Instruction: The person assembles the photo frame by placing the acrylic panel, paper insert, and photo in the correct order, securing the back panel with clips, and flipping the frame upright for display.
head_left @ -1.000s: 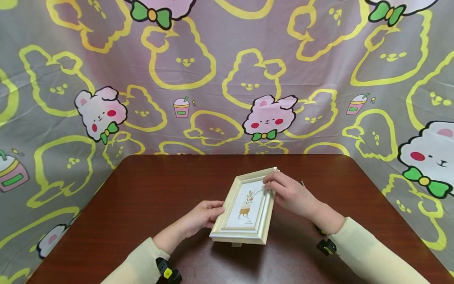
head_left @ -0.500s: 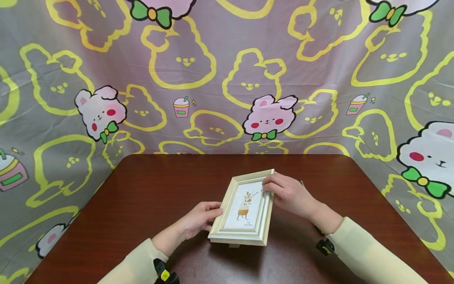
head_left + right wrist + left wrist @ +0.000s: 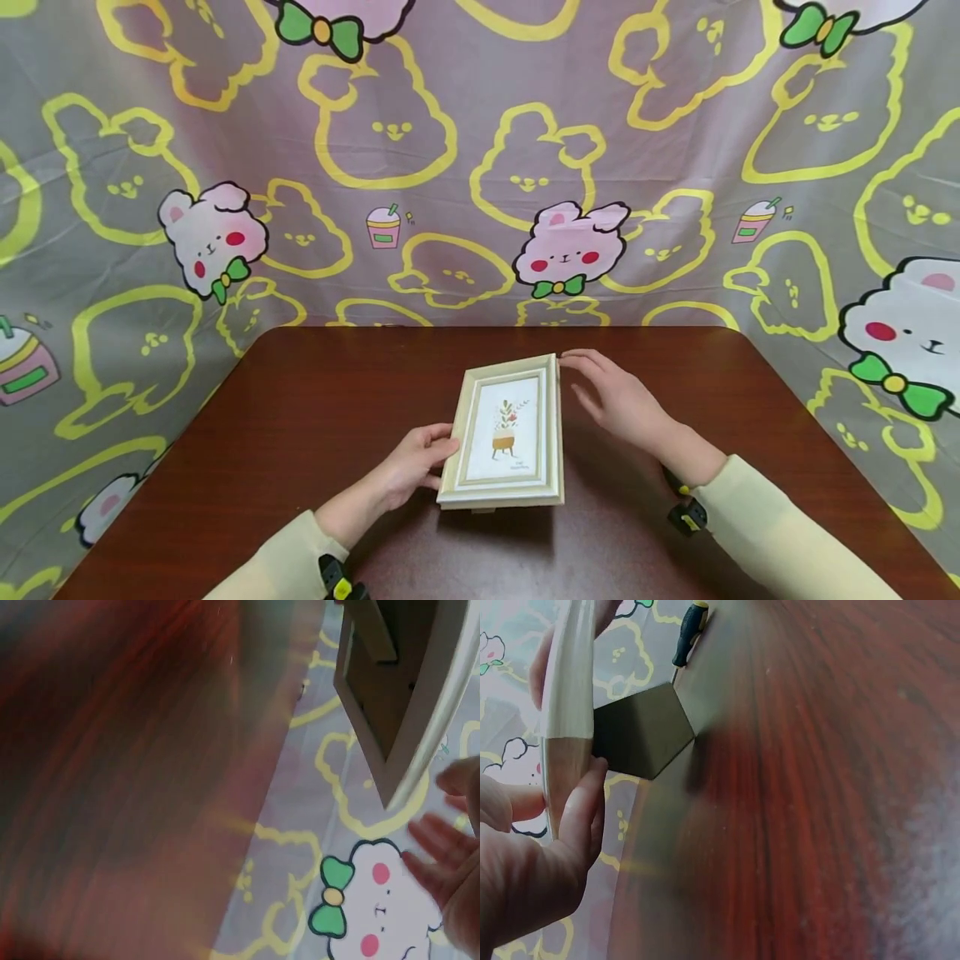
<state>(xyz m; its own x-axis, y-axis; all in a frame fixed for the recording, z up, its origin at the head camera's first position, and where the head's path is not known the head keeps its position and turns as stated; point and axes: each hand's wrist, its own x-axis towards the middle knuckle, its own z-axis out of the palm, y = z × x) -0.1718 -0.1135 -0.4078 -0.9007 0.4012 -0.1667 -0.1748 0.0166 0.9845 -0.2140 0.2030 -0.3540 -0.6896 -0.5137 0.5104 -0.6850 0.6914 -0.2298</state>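
Note:
A cream picture frame [image 3: 551,433] with a potted-plant print leans back at the middle of the table, its face toward the head camera. My left hand [image 3: 411,465] grips its left edge, thumb in front and fingers behind, as the left wrist view also shows. From the frame's back a dark stand flap [image 3: 643,731] sticks out; whether it bears on the table I cannot tell. At the frame's upper right corner is my right hand [image 3: 626,408], fingers extended and holding nothing. The right wrist view shows that hand apart from the frame's edge [image 3: 427,742].
A screwdriver [image 3: 691,634] with a dark and yellow handle lies on the brown table [image 3: 360,375], beyond the frame in the left wrist view. A patterned cloth [image 3: 450,167] hangs behind the table and along both sides.
My right hand has let go of the frame's upper right side and moved slightly off it. The frame has turned and shifted a little to the left, with my left hand still gripping it.

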